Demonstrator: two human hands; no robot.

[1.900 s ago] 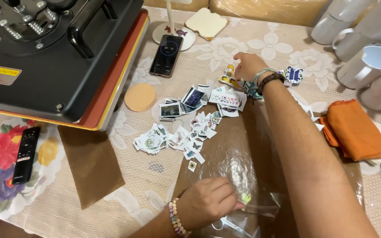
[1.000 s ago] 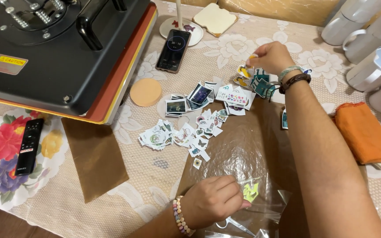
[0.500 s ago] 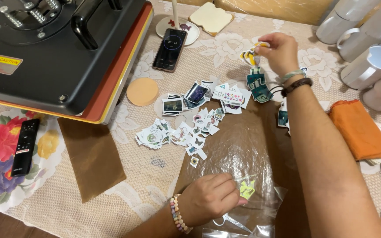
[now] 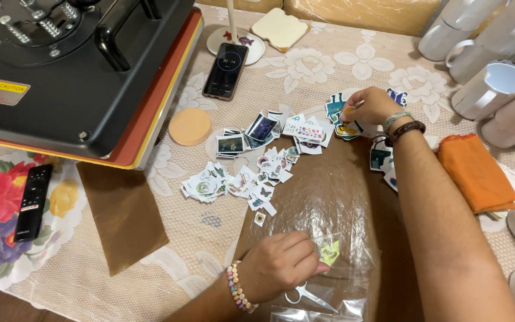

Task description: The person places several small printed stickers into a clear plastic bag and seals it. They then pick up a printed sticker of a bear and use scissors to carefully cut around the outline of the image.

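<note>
My left hand [image 4: 280,265], with a bead bracelet on the wrist, rests on a clear plastic bag [image 4: 323,203] and pinches a small yellow-green sticker [image 4: 329,253] through it. My right hand [image 4: 372,106], wearing wristbands, reaches out to a pile of cut-out stickers [image 4: 341,116] and holds one at its fingertips. More small stickers [image 4: 251,173] lie scattered between the two hands. A brown sheet [image 4: 353,179] lies under the bag. Small scissors [image 4: 308,295] lie just below my left hand.
A black heat press [image 4: 73,65] fills the upper left, with a brown sheet [image 4: 123,211] below it. A phone [image 4: 225,70], a round tan pad [image 4: 189,126], a remote [image 4: 33,201], an orange cloth [image 4: 477,173] and several white mugs [image 4: 496,53] stand around.
My right hand has moved among the stickers at the far side and now sits lower on the pile. My left hand stays on the bag with the yellow-green sticker.
</note>
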